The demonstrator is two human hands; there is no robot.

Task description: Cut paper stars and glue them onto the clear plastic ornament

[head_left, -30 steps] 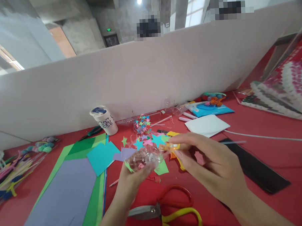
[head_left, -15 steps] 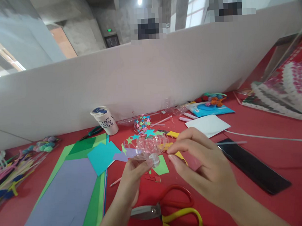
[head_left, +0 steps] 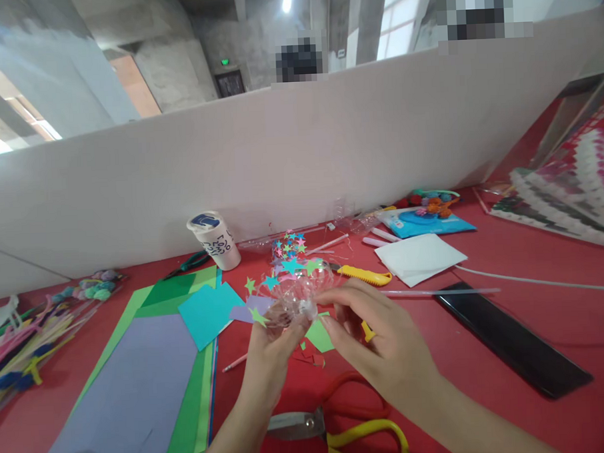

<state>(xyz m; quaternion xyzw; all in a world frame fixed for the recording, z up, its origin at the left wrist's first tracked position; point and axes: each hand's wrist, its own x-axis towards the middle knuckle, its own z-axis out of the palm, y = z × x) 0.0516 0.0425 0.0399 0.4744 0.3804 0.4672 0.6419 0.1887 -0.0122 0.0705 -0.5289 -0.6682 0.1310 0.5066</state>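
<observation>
My left hand (head_left: 268, 356) pinches a small clear plastic piece (head_left: 296, 297) dotted with coloured paper stars and holds it above the red table (head_left: 494, 385). My right hand (head_left: 382, 348) is beside it on the right, its fingertips curled in and touching the plastic's right edge. Loose paper stars (head_left: 289, 248) lie just behind the piece. Scissors with red and yellow handles (head_left: 341, 430) lie on the table below my wrists. A yellow utility knife (head_left: 365, 274) rests beyond my right fingers.
Sheets of coloured paper (head_left: 152, 366) cover the left of the table. A white paper cup (head_left: 216, 241) stands by the white partition (head_left: 299, 153). Pipe cleaners (head_left: 21, 332) lie far left. A black flat bar (head_left: 512, 337), white paper (head_left: 419, 256) and a printed box (head_left: 565, 188) sit right.
My right hand let go of the yellow knife, which now lies on the table, and moved left to the plastic piece. My left hand turned the piece slightly.
</observation>
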